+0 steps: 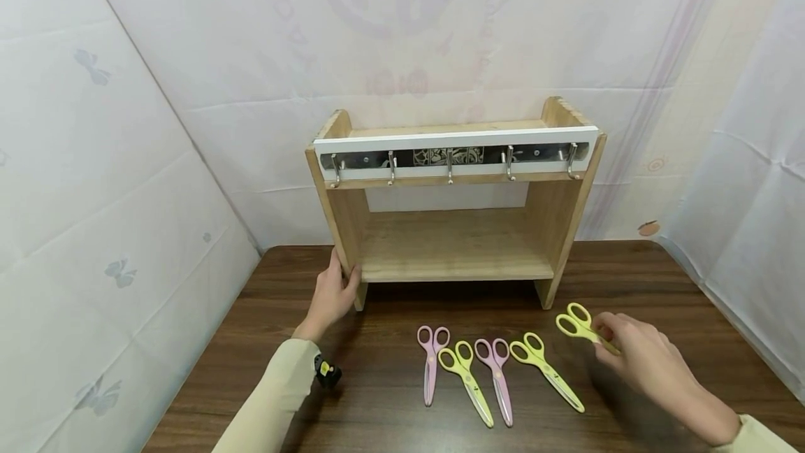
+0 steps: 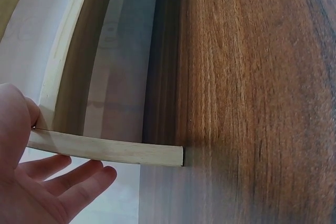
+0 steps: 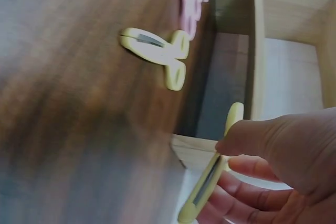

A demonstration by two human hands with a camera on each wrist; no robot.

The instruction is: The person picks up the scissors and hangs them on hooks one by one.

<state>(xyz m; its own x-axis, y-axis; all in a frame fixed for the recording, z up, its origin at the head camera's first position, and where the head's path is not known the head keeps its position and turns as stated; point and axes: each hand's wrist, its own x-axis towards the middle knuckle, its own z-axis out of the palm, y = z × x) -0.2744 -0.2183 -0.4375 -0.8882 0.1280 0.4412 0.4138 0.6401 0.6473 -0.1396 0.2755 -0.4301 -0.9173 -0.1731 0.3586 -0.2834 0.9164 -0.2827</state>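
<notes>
L hand [image 1: 332, 291] grips rack [image 1: 455, 243] by L side; R hand [image 1: 644, 355] pinches yellow scissors [image 1: 588, 333] blade-end, over table [image 1: 711, 320] twd its R edge. Best keep rack steady, pinch light but firm.

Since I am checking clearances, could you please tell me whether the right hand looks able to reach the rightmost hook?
Probably yes: the right hand, pinching yellow scissors, is low near the right end of the wooden rack, and nothing visible blocks the way up to that bare hook.

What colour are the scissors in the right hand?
The scissors are yellow; the head view shows them best.
</notes>
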